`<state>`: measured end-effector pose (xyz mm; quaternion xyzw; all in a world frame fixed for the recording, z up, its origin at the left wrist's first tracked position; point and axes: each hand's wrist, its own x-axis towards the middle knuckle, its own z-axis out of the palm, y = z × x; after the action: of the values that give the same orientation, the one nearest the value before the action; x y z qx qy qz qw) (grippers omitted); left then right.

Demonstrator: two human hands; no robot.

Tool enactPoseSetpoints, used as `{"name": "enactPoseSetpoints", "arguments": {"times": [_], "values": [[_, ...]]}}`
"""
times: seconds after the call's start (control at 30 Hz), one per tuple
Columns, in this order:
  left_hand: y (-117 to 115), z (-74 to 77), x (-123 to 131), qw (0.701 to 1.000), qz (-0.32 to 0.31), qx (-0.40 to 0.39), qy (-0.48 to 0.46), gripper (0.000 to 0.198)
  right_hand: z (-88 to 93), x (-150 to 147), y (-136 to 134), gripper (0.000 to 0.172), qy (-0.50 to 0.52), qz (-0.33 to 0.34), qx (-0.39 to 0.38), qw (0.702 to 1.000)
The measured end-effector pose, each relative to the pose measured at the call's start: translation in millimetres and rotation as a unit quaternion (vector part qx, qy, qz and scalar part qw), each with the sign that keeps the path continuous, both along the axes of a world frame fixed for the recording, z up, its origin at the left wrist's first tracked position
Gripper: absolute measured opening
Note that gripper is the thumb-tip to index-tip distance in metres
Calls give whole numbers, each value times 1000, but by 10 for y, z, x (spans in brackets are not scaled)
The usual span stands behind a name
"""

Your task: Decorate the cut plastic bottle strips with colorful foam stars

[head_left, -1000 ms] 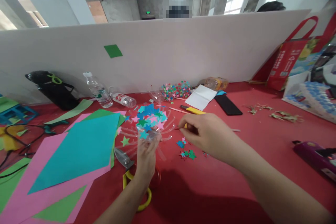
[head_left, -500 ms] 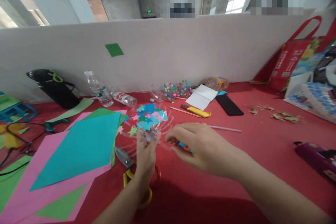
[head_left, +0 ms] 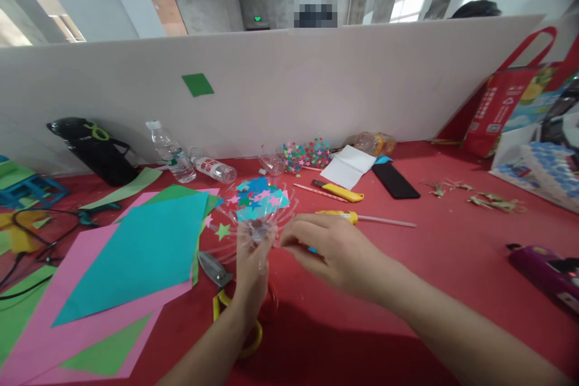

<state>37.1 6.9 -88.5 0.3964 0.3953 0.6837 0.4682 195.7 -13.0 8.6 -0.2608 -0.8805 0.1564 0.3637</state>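
My left hand is closed around the narrow neck of a clear plastic bottle top, whose cut strips fan outward. Behind and through the strips lie paper stars in blue, pink and green. To the right, my right hand has its thumb and fingertips brought together beside the strips; whatever is between them is too small to make out. Blue bits show in the gap under its curled fingers. Scissors with yellow handles lie partly beneath my left wrist.
Coloured paper sheets cover the left side. Plastic bottles and a black flask line the white partition. Beyond my right hand are a yellow utility knife, a yellow-handled tool and a black phone. A purple device sits far right.
My right hand has shifted slightly left toward the plastic strips, and its thumb and fingertips have come together. The yellow-handled tool shows more behind it. My left hand keeps its hold.
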Motion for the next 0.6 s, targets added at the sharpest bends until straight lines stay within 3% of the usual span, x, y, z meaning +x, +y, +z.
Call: {"name": "enactPoseSetpoints", "arguments": {"times": [0.27, 0.6], "values": [[-47, 52, 23, 1000, -6, -5, 6, 22, -234, -133, -39, 18, 100, -43, -30, 994], [-25, 33, 8, 1000, -10, 1, -10, 26, -230, -140, -1, 15, 94, -33, -3, 995]]}}
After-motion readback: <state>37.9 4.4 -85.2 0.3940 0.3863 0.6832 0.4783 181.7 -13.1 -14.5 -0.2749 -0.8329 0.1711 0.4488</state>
